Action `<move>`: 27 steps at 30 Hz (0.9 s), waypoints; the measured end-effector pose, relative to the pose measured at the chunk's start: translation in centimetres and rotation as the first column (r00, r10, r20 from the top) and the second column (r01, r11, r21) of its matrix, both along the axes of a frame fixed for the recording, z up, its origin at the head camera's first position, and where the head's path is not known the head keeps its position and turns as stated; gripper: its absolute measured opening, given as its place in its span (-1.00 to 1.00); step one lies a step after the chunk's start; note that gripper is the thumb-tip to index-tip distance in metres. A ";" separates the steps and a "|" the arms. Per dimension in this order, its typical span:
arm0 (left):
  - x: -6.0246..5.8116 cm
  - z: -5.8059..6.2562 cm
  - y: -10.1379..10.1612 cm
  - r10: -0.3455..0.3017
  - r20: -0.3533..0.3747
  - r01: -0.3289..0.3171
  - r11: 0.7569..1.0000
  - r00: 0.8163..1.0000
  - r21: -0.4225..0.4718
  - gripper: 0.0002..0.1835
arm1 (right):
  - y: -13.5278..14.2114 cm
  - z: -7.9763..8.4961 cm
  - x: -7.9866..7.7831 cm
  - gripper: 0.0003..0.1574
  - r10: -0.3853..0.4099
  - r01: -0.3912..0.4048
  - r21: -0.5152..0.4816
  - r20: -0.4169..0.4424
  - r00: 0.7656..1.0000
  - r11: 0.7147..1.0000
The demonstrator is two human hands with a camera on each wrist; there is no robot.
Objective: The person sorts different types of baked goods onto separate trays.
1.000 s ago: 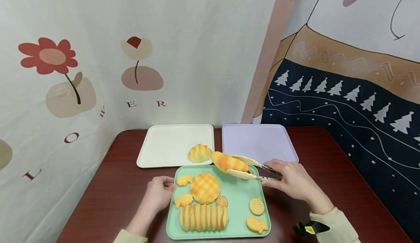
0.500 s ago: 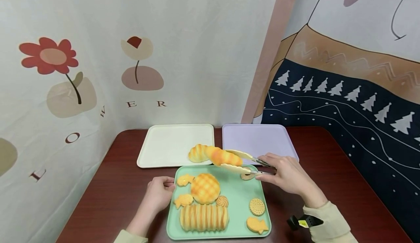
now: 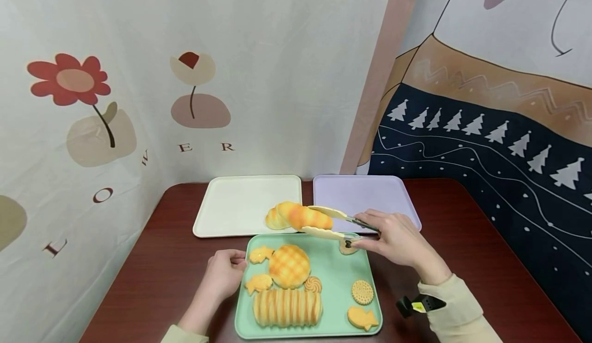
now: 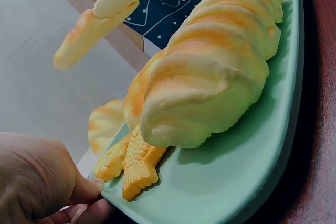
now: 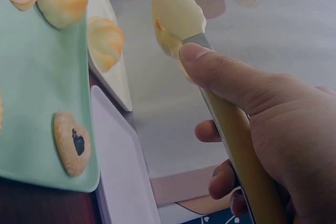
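Three flat rectangular trays lie on the dark red-brown table (image 3: 139,291), and I take the mint-green tray (image 3: 335,307) as my landmark. From the head view, I see the white tray (image 3: 245,199) behind its left part and the pale purple tray (image 3: 365,194) behind its right part. Near its back right corner, the person's right hand (image 3: 398,239) holds the cream-tipped tongs with metal arms (image 3: 326,233). Between the tips is pinched the long golden-orange bread (image 3: 302,215), which appears just beyond the mint-green tray's back edge and partly covers the small pale yellow ridged bun (image 3: 274,220) on the white tray. At the landmark's left edge, the left hand (image 3: 225,272) pinches the rim. On the mint-green tray lie the round chequered bun (image 3: 289,266) and, in front of it, the long ribbed loaf (image 3: 288,308).

From the left wrist view, the left thumb is at the rim, beside two golden fish-shaped biscuits (image 4: 143,163). The bread hangs in the air, well apart from the mint-green tray.

From the right wrist view, thumb and fingers are around the tongs; the beige biscuit with dark centre (image 5: 67,153) lies in the landmark's corner.
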State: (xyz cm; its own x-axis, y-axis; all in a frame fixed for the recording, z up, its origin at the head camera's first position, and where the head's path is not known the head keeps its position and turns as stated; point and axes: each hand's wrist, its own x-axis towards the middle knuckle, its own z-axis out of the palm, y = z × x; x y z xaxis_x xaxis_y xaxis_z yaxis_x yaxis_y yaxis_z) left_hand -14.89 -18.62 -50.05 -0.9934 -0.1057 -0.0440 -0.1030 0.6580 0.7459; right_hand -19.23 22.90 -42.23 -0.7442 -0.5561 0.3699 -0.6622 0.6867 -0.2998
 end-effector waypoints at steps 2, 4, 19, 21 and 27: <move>0.0 0.0 0.0 0.000 0.001 0.000 1.000 1.000 -0.002 -0.83 | -0.2 0.1 -0.2 -0.31 0.002 -0.002 0.001 0.000 1.000 1.000; 0.0 0.1 0.0 -0.001 0.002 0.001 1.000 1.000 -0.003 -0.83 | -0.4 0.2 -0.4 -0.31 0.003 -0.003 0.001 -0.001 1.000 1.000; -0.1 -0.1 0.0 -0.004 -0.015 0.004 1.000 1.000 -0.003 -0.84 | -2.3 0.2 -1.8 -0.31 0.045 -0.045 -0.004 0.003 0.999 0.999; -0.1 -0.1 0.0 -0.004 -0.016 0.004 1.000 1.000 -0.004 -0.84 | -2.5 0.2 -2.0 -0.31 0.050 -0.050 0.001 0.002 0.999 0.999; 0.0 0.0 -0.1 -0.003 -0.013 0.003 1.000 1.000 -0.002 -0.85 | -3.5 0.2 -2.7 -0.31 0.074 -0.073 0.007 -0.014 0.997 0.997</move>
